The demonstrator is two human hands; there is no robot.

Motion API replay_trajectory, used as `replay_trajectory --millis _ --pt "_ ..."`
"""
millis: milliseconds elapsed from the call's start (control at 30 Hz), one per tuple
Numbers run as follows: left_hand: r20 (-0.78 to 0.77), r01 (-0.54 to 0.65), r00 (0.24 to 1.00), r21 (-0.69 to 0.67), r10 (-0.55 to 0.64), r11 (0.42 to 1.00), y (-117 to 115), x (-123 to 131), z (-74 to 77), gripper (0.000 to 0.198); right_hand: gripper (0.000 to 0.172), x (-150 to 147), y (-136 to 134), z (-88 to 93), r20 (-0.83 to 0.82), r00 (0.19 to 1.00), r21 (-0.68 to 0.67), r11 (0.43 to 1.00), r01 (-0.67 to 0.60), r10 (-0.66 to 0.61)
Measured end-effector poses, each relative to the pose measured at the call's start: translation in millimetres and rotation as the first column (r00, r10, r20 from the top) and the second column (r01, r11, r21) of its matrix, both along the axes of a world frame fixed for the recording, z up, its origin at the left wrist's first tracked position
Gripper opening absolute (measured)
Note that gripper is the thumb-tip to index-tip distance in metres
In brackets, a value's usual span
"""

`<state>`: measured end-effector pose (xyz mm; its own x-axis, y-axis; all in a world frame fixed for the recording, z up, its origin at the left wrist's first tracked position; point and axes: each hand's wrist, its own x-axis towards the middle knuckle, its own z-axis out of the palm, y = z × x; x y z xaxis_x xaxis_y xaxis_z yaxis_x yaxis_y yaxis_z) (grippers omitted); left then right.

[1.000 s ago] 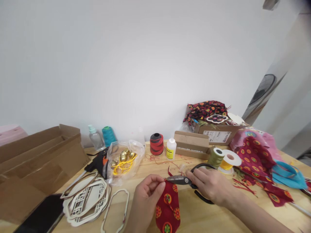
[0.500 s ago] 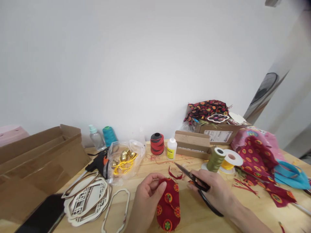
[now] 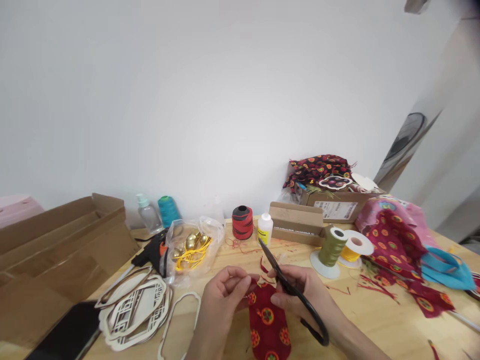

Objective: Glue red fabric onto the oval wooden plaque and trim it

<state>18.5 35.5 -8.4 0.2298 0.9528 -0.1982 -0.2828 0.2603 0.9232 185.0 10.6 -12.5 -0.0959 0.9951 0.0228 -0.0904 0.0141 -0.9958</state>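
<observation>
A long dark-red fabric piece (image 3: 267, 330) with round orange and green flower prints hangs over the table front in the head view. My left hand (image 3: 223, 300) is closed in a pinch at its upper left corner. My right hand (image 3: 309, 292) is wrapped round black-handled scissors (image 3: 283, 280), their blades pointing up and left toward the glue bottle. The right thumb and fingertips also touch the fabric's upper right edge. Something pale shows along the top edge between the hands; I cannot make out what it is. A dark-red scrap lies just behind.
Behind stand a red-and-black thread cone (image 3: 242, 223), a white glue bottle (image 3: 264, 229) and an open cardboard box (image 3: 296, 222). Green thread (image 3: 332, 247) and patterned cloth (image 3: 393, 240) lie right. Wooden frames (image 3: 135, 310), a bag of bells (image 3: 195, 247) and a phone (image 3: 67, 332) are left.
My right hand has moved left with the scissors and now meets the fabric's top edge. The fabric has shifted slightly right, and my left hand has moved to its corner.
</observation>
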Motion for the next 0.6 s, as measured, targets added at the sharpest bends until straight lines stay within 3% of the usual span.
replay_trajectory --millis 167,400,600 --pt "-0.007 0.041 0.999 0.045 -0.041 0.998 1 4 -1.6 0.019 0.030 5 -4 9.7 -0.040 0.998 -0.083 0.995 -0.055 0.052" --pt "-0.114 -0.050 0.991 0.148 0.067 0.988 8 -2 -5.4 0.016 0.032 9 -7 12.2 -0.060 0.988 -0.112 0.983 -0.147 0.141" --pt "-0.233 0.190 0.961 0.176 -0.146 0.966 -2 5 -9.1 0.014 0.039 16 -7 11.4 -0.088 0.988 -0.082 0.988 -0.134 0.127"
